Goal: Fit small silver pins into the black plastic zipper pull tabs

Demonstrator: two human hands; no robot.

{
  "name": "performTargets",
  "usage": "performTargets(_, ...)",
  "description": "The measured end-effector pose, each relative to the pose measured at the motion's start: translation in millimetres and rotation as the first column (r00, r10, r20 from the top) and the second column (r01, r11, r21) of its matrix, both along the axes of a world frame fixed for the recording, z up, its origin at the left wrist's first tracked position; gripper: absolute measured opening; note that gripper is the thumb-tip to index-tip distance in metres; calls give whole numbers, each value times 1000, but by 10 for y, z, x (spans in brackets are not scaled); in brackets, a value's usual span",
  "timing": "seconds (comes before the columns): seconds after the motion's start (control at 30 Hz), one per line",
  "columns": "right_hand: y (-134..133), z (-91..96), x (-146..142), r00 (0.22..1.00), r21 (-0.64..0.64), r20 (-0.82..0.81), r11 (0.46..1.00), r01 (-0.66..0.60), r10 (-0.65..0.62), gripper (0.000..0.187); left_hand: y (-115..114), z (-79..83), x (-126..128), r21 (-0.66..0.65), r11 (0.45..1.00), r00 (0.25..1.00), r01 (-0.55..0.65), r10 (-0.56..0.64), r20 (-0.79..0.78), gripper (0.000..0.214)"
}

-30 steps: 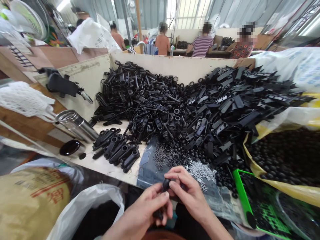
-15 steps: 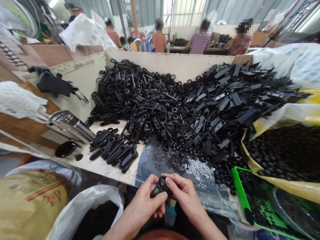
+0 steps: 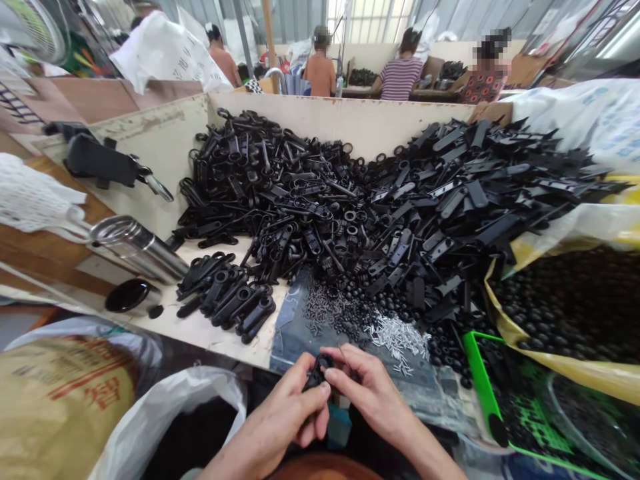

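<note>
My left hand (image 3: 293,403) is wrapped round a black plastic part (image 3: 316,371) with a ring-shaped end, held low over the near edge of the bench. The thumb and fingers of my right hand (image 3: 367,383) close on the ring end of that same part; any small piece between them is hidden. Just beyond my hands, on a dark mat (image 3: 290,333), lie loose silver pins (image 3: 397,337) and small dark springs or screws (image 3: 323,307). Similar black lever-like parts (image 3: 227,293) lie in a row to the left.
A big heap of black plastic parts (image 3: 280,180) fills the bench. At left stand a steel flask (image 3: 145,247) and an open white sack (image 3: 135,420). At right are a green tray (image 3: 483,383) and a bag of black balls (image 3: 565,307). Several people sit at the back.
My right thumb has shifted down and inward on the part's ring end, and the part has turned slightly in my left hand. The view has tilted a little.
</note>
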State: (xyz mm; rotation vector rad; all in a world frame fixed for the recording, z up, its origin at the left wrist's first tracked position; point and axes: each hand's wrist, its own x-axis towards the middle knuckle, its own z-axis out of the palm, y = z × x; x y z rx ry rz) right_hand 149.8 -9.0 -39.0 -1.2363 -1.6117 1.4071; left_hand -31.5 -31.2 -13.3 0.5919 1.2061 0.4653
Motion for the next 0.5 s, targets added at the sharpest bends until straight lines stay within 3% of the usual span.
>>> performTargets(0.3, 31, 80, 74, 982, 53, 108, 985, -162, 156, 29, 43, 81, 10, -8, 997, 996, 72, -72, 45, 105)
performTargets(0.5, 9, 68, 59, 981, 51, 131, 987, -150, 142, 27, 0, 18, 11, -60, 998, 997, 35, -30, 76, 105)
